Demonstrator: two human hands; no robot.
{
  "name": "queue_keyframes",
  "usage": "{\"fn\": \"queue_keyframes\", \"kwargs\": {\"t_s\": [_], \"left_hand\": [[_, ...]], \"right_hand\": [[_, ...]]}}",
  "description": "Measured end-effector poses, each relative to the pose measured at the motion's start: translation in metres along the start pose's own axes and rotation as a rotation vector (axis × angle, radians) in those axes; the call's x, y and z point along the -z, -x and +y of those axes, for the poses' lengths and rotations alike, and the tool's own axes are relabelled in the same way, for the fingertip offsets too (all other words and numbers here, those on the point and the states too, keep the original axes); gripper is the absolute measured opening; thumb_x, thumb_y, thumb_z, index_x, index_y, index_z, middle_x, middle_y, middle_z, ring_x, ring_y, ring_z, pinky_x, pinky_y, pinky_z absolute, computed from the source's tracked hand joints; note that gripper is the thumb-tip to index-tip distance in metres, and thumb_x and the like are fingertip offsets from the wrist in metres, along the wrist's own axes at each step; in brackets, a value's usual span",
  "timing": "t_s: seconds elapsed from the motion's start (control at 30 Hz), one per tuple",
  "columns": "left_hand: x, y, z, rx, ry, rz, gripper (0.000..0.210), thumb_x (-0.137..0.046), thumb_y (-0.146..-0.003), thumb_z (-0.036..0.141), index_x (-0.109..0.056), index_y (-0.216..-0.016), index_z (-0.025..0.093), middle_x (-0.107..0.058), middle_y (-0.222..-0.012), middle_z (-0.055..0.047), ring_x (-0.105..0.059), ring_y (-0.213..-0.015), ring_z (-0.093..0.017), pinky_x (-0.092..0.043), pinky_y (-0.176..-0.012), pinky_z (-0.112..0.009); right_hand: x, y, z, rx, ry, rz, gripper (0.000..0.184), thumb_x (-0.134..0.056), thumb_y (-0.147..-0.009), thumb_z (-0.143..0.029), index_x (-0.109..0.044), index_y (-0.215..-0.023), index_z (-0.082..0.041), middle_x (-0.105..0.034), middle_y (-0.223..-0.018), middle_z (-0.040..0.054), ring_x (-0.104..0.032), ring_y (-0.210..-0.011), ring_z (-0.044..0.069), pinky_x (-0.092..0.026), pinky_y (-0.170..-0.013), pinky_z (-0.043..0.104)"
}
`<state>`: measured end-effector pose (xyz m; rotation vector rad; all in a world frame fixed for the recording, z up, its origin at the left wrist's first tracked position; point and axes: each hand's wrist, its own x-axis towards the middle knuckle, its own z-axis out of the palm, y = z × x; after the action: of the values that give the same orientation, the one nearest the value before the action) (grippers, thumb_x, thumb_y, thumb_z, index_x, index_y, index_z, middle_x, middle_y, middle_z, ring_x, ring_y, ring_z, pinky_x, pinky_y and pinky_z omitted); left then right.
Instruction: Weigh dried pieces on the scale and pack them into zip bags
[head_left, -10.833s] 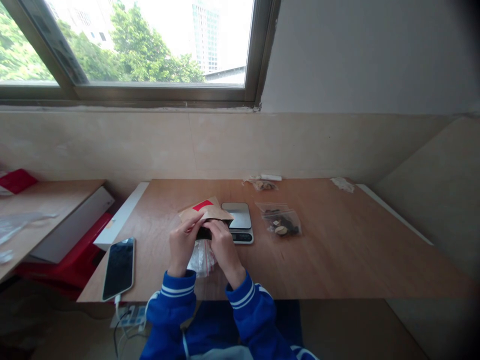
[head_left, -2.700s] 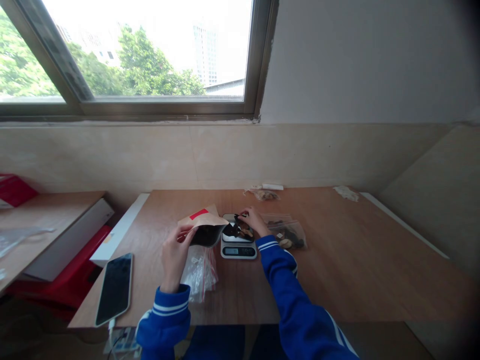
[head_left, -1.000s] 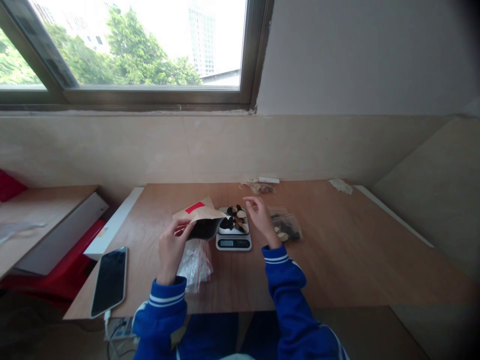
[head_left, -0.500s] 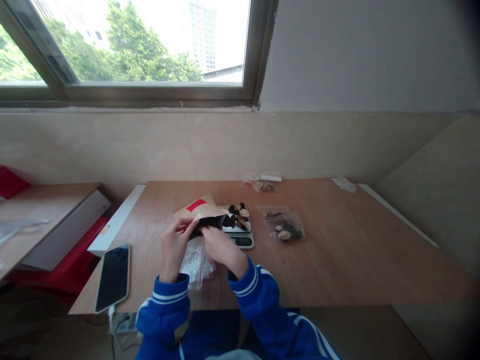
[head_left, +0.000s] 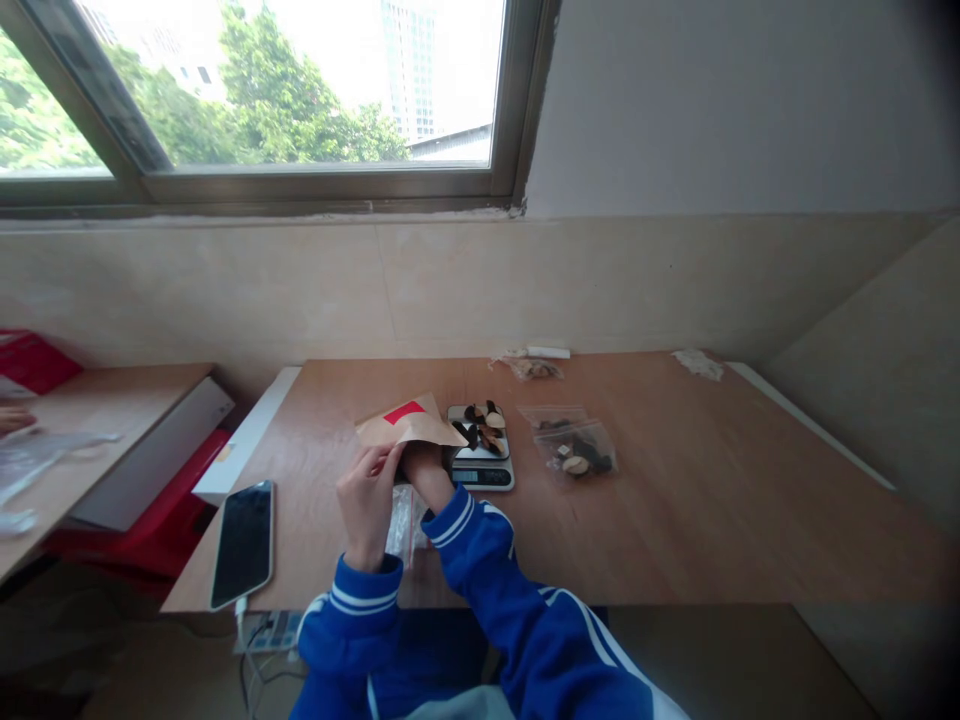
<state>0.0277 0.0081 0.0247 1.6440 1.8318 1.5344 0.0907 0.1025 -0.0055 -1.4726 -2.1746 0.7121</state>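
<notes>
From here I see clear bags (head_left: 403,527) just front-left of the scale (head_left: 491,478), below the hands. The left hand (head_left: 369,495) pinches the rim of a paper bag (head_left: 433,430), just left of the scale; the right hand (head_left: 429,475) reaches into its mouth, fingers hidden, so I cannot tell their spread or hold. Loose slices (head_left: 492,437) lie on the scale; should the bag's corner sag onto it, I think it could knock some off or skew the reading. Filled zip bags (head_left: 596,450) lie right of the scale.
</notes>
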Motion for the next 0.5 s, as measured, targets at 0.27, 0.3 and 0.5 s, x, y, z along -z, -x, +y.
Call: {"fn": "queue_keyframes", "kwargs": {"t_s": [0.27, 0.3, 0.5], "left_hand": [[0.005, 0.001, -0.003, 0.009, -0.037, 0.051, 0.025, -0.061, -0.084, 0.044, -0.073, -0.080, 0.022, -0.072, -0.080, 0.000, -0.068, -0.068, -0.016, -0.050, -0.066, -0.025], [0.006, 0.001, -0.003, 0.012, -0.042, 0.047, 0.025, -0.061, -0.084, 0.044, -0.073, -0.080, 0.022, -0.072, -0.080, 0.000, -0.068, -0.068, -0.016, -0.049, -0.066, -0.025], [0.010, -0.003, -0.002, 0.016, -0.068, 0.043, 0.024, -0.061, -0.083, 0.044, -0.073, -0.081, 0.023, -0.072, -0.080, 0.000, -0.067, -0.068, -0.016, -0.048, -0.067, -0.026]], "right_hand": [[-0.014, 0.004, -0.002, -0.100, 0.129, -0.006, 0.026, -0.049, -0.089, -0.008, -0.063, -0.111, -0.006, -0.067, -0.115, 0.0187, -0.059, -0.113, 0.029, -0.037, -0.106, 0.045], [-0.013, 0.005, -0.003, -0.095, 0.136, 0.006, 0.026, -0.049, -0.089, -0.009, -0.063, -0.111, -0.005, -0.066, -0.116, 0.0191, -0.059, -0.113, 0.029, -0.038, -0.105, 0.044], [0.004, 0.027, -0.007, 0.027, 0.151, 0.122, 0.029, -0.043, -0.094, -0.013, -0.062, -0.116, -0.007, -0.064, -0.121, 0.0187, -0.061, -0.110, 0.027, -0.042, -0.102, 0.039]]}}
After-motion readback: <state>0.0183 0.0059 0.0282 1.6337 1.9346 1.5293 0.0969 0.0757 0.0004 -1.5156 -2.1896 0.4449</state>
